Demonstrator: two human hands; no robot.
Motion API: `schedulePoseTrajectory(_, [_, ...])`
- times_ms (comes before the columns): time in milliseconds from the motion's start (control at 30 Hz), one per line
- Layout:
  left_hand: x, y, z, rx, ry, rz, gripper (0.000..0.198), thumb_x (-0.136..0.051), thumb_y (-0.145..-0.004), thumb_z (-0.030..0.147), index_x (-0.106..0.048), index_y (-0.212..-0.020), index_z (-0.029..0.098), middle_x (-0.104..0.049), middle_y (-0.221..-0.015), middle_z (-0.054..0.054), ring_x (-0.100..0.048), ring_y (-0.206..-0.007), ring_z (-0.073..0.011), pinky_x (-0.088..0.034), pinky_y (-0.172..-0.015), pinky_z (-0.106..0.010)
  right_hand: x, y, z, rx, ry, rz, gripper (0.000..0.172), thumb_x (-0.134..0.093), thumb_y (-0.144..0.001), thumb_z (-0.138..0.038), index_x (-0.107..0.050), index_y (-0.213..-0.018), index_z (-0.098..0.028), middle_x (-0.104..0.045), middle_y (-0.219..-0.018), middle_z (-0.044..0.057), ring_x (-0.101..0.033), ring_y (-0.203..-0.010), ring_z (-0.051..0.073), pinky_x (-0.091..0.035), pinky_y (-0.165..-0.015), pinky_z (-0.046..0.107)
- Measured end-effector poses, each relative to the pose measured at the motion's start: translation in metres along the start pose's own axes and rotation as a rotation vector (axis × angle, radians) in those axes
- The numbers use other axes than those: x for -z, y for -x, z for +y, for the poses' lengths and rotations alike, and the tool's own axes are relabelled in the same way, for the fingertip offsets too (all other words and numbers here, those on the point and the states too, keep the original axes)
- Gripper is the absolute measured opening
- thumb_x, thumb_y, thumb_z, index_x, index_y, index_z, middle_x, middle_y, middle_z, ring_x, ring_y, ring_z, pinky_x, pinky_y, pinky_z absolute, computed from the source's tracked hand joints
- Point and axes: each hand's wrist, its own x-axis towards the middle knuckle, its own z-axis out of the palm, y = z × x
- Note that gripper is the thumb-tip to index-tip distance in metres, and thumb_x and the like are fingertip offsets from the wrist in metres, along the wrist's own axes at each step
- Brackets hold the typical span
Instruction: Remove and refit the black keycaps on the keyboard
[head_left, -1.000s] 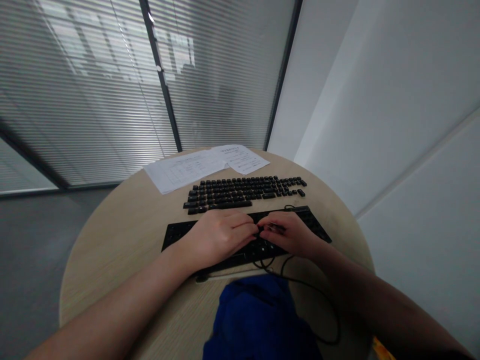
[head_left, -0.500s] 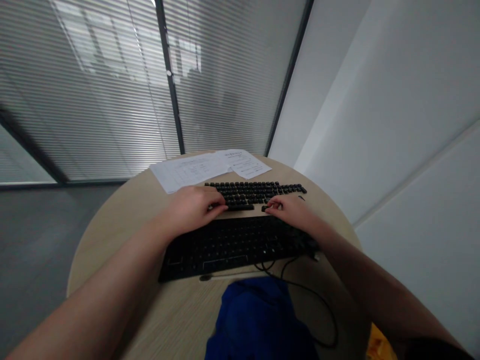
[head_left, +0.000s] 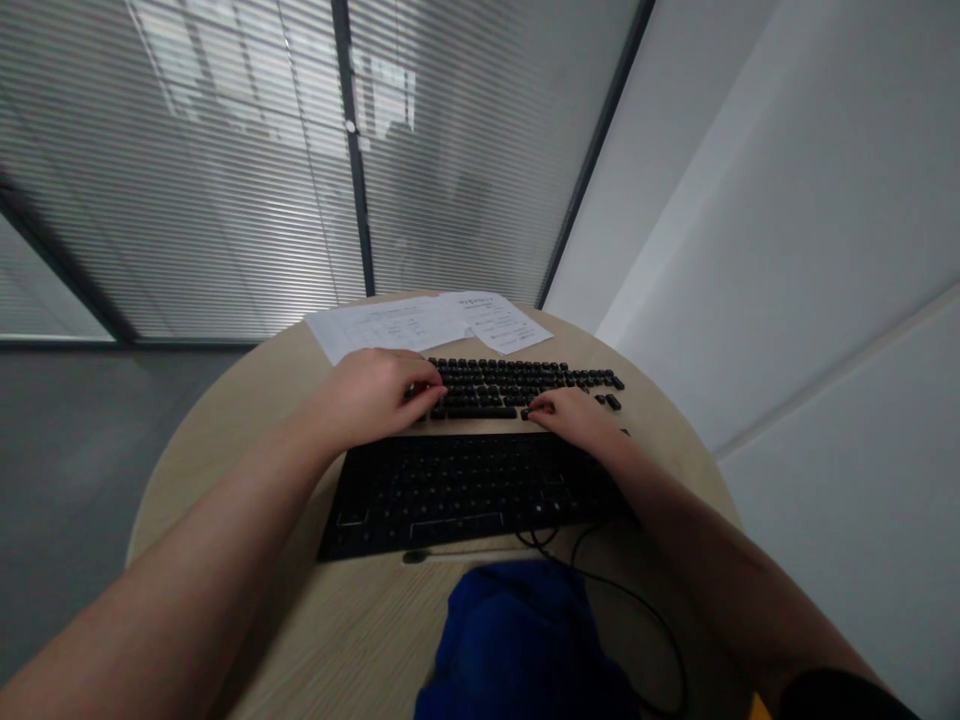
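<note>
Rows of loose black keycaps (head_left: pixel 499 378) lie on the round wooden table, with a long black bar-shaped keycap (head_left: pixel 480 412) along their near side. Just nearer to me is a black keyboard base (head_left: pixel 450 490). My left hand (head_left: pixel 386 395) is at the left end of the rows, thumb and fingers curled close together; what they hold, if anything, is too small to name. To the right of the long keycap, my right hand (head_left: pixel 570 412) pinches a small black keycap (head_left: pixel 525 413) at the table surface.
Printed paper sheets (head_left: pixel 397 322) lie at the table's far side. A black cable (head_left: pixel 630 590) loops at the near right. Blue cloth (head_left: pixel 517 640) is at the near edge. Blinds and a white wall stand beyond the table (head_left: pixel 225 400).
My left hand has moved left, from the long keycap to the left end of the rows. My right hand has shifted slightly left relative to the rows and stays by the small keycap.
</note>
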Motion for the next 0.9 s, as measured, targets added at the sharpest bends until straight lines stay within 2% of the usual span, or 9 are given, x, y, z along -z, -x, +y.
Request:
schedulePoseTrajectory(167, [-0.002, -0.001, 0.001, -0.014, 0.009, -0.006, 0.032, -0.051, -0.096, 0.04, -0.076, -0.093, 0.021, -0.076, -0.086, -0.006, -0.067, -0.074, -0.0204, -0.042, -0.069, -0.032, -0.002, -0.001, -0.002, 0.007, 0.018, -0.001, 0.026, -0.066, -0.095, -0.035, -0.083, -0.11, -0.021, -0.082, -0.106, 0.008, -0.075, -0.098, 0.027, -0.052, -0.08, 0.034])
schedulePoseTrajectory(300, [-0.003, -0.001, 0.003, -0.016, 0.003, -0.012, 0.033, -0.051, -0.097, 0.041, -0.076, -0.094, 0.02, -0.076, -0.085, -0.006, -0.066, -0.073, -0.0202, -0.043, -0.069, -0.033, -0.005, -0.001, 0.001, -0.003, 0.039, 0.054, 0.027, -0.066, -0.094, -0.036, -0.082, -0.111, -0.022, -0.082, -0.103, 0.007, -0.074, -0.093, 0.026, -0.052, -0.077, 0.033])
schedulePoseTrajectory(433, [-0.003, 0.0, 0.004, -0.018, -0.01, -0.025, 0.033, -0.05, -0.097, 0.041, -0.076, -0.095, 0.02, -0.077, -0.088, -0.006, -0.068, -0.076, -0.0212, -0.044, -0.07, -0.033, -0.007, -0.001, 0.003, 0.048, 0.01, 0.119, 0.024, -0.068, -0.094, -0.032, -0.082, -0.111, -0.023, -0.082, -0.099, 0.007, -0.074, -0.09, 0.024, -0.051, -0.077, 0.032])
schedulePoseTrajectory(667, [-0.007, -0.002, 0.005, -0.006, -0.021, -0.061, 0.032, -0.049, -0.097, 0.04, -0.075, -0.096, 0.021, -0.077, -0.09, -0.006, -0.068, -0.078, -0.0209, -0.043, -0.071, -0.033, -0.011, -0.002, 0.003, 0.096, -0.003, 0.134, 0.018, -0.069, -0.092, -0.027, -0.083, -0.103, -0.023, -0.081, -0.093, 0.006, -0.073, -0.086, 0.024, -0.051, -0.075, 0.033])
schedulePoseTrajectory(767, [-0.009, -0.003, 0.005, -0.007, -0.022, -0.081, 0.033, -0.049, -0.097, 0.041, -0.076, -0.097, 0.021, -0.077, -0.091, -0.006, -0.068, -0.079, -0.0211, -0.043, -0.071, -0.032, -0.002, 0.005, 0.003, 0.182, -0.027, 0.239, 0.019, -0.064, -0.095, -0.026, -0.081, -0.101, -0.021, -0.081, -0.098, 0.008, -0.072, -0.089, 0.025, -0.053, -0.082, 0.037])
schedulePoseTrajectory(833, [-0.01, -0.004, 0.006, -0.004, -0.027, -0.093, 0.034, -0.049, -0.097, 0.041, -0.076, -0.097, 0.021, -0.077, -0.092, -0.006, -0.068, -0.08, -0.0207, -0.042, -0.072, -0.032, 0.012, 0.018, 0.001, 0.282, -0.117, 0.375, 0.023, -0.058, -0.099, -0.028, -0.08, -0.101, -0.021, -0.079, -0.102, 0.01, -0.072, -0.094, 0.025, -0.053, -0.087, 0.039])
schedulePoseTrajectory(900, [-0.011, -0.005, 0.006, -0.003, -0.033, -0.1, 0.034, -0.048, -0.097, 0.042, -0.076, -0.095, 0.021, -0.076, -0.092, -0.006, -0.067, -0.079, -0.0204, -0.041, -0.072, -0.032, 0.03, 0.036, -0.003, 0.336, -0.299, 0.53, 0.032, -0.051, -0.103, -0.037, -0.078, -0.1, -0.021, -0.077, -0.098, 0.009, -0.071, -0.092, 0.024, -0.053, -0.088, 0.04])
